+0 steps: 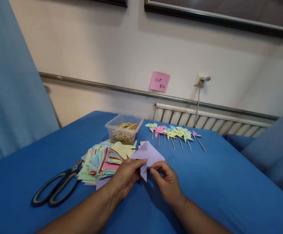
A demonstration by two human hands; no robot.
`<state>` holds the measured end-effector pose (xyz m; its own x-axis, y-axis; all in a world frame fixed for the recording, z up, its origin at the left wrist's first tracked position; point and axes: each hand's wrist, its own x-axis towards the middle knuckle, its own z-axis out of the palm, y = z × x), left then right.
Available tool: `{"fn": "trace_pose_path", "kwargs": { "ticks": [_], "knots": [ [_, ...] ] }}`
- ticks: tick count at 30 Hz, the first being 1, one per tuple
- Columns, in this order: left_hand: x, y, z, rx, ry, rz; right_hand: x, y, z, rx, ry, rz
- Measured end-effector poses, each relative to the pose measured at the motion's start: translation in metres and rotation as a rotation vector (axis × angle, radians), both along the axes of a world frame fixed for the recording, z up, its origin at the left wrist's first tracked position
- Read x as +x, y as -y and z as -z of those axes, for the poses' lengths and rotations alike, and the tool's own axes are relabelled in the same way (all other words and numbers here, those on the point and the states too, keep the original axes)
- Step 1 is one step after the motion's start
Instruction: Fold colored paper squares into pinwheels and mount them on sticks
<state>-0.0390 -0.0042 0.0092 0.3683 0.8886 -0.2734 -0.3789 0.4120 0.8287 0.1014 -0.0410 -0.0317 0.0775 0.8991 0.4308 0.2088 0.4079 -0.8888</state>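
A purple paper pinwheel [153, 152], partly folded, is held up above the blue-covered table. My left hand [129, 174] grips its left lower side, thumb pressed on the paper near the middle. At its right lower edge, my right hand [167, 182] pinches with thumb and forefinger at a corner of the paper. One folded flap points down between the hands. Just left of my left hand lies a heap of cut coloured paper sheets [102, 162], yellow, green, pink and blue. Large dark-handled scissors [63, 185] rest beside the heap.
A clear plastic box [124, 128] of thin wooden sticks stands behind the papers. Finished pinwheels on sticks [173, 132] lie in a row at the table's back right. A radiator [180, 117], a metal rail and a pink note [159, 81] are at the wall.
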Motion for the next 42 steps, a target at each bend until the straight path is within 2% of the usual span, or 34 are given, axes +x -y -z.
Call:
{"fn": "trace_pose_path", "kwargs": {
  "ticks": [7, 16, 21, 28, 37, 42],
  "knots": [
    [0.003, 0.003, -0.001, 0.008, -0.061, -0.008, 0.001, -0.004, 0.005, -0.098, -0.105, 0.007],
    [0.004, 0.005, 0.008, 0.018, -0.131, 0.014, 0.003, -0.008, 0.007, -0.139, -0.085, 0.066],
    [0.004, 0.004, 0.012, 0.035, -0.129, 0.030, 0.005, -0.009, 0.005, -0.191, -0.102, 0.050],
    [0.005, 0.003, 0.014, 0.023, -0.164, 0.025, 0.006, -0.007, 0.001, -0.113, 0.036, 0.096],
    [0.005, 0.003, 0.011, 0.030, -0.180, 0.026, 0.006, -0.008, 0.001, -0.141, 0.016, 0.077],
    [0.005, 0.003, 0.015, 0.046, -0.200, 0.016, 0.005, -0.007, 0.003, -0.158, 0.004, 0.059]
  ]
}}
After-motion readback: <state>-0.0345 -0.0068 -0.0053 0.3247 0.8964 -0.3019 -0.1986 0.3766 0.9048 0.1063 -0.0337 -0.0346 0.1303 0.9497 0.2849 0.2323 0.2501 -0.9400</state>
